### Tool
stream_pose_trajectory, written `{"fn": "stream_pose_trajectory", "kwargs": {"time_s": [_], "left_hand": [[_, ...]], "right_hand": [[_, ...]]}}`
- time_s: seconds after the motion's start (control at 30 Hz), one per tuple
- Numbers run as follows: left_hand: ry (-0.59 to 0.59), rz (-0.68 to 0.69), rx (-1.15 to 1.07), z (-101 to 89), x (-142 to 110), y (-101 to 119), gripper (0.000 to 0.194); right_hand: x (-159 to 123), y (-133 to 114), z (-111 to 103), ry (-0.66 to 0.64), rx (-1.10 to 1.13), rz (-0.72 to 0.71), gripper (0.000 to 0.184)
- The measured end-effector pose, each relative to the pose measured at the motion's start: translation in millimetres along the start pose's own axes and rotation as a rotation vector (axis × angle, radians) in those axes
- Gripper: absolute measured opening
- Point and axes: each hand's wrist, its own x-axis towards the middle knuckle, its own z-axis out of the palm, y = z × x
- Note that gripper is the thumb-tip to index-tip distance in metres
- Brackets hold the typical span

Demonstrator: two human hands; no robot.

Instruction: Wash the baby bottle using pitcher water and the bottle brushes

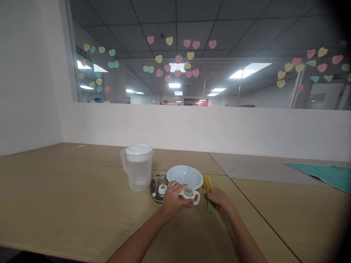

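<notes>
My left hand (pixel 173 199) is closed around a small open-topped baby bottle (pixel 188 191) with white side handles. The fingers of my right hand (pixel 218 197) grip the green handle of a bottle brush (pixel 210 209), whose yellow bristle head points away from me. Just left of my left hand lies a dark round tray (pixel 154 187). On it are a white bottle collar with a teat (pixel 162 190), a clear dome cap (pixel 163 178) and a thin straw piece (pixel 155 186). Behind the bottle sits a white bowl (pixel 185 175).
A translucent lidded pitcher (pixel 139 171) stands left of the tray. A teal cloth (pixel 326 175) lies at the far right of the table. The wooden table (pixel 68 204) has seams between its panels. A white wall (pixel 142 126) with a window rises behind it.
</notes>
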Motion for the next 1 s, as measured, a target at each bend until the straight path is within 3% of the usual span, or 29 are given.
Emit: {"fn": "stream_pose_trajectory", "kwargs": {"time_s": [0.1,0.13,0.17,0.27,0.33,0.4,0.5,0.6,0.7,0.83,1.0], "left_hand": [[-0.014,0.035,0.03,-6.9,-0.4,-7.0,0.059],[0.013,0.036,0.031,-10.1,0.6,-11.0,0.058],[0.056,0.017,0.036,-13.9,1.9,-16.0,0.053],[0.195,-0.148,0.133,-27.0,5.9,-38.0,0.03],[0.177,-0.266,0.258,-33.9,6.3,-55.1,0.026],[0.1,-0.371,0.377,-36.9,4.7,-69.4,0.026],[-0.069,-0.496,0.524,-35.4,1.3,-79.5,0.028],[-0.211,-0.566,0.612,-31.1,-0.9,-79.3,0.026],[-0.254,-0.579,0.636,-27.9,-2.0,-76.4,0.024],[-0.277,-0.596,0.613,-27.8,-2.0,-74.2,0.024],[-0.243,-0.635,0.583,-36.4,3.5,-71.2,0.03]], "right_hand": [[1.1,5.4,-16.5,-0.321,0.04,0.022,0.028],[2.8,6.2,-24.1,-0.502,0.077,0.043,0.027],[5.2,5.3,-31.9,-0.565,0.104,0.055,0.028],[16.7,-11.3,-49.0,-0.302,0.064,-0.006,0.031],[27.3,-33.3,-48.2,-0.186,0.048,-0.14,0.031],[39.3,-57.6,-36.0,-0.245,0.058,-0.281,0.032],[56.3,-84.7,-6.5,-0.328,0.067,-0.356,0.033],[64.7,-94.2,20.2,-0.435,0.055,-0.378,0.034],[63.8,-91.3,33.6,-0.479,0.047,-0.373,0.026],[63.1,-84.9,25.7,-0.431,0.089,-0.375,0.02],[72.1,-89.6,-11.7,-0.257,0.213,-0.368,0.024]]}}
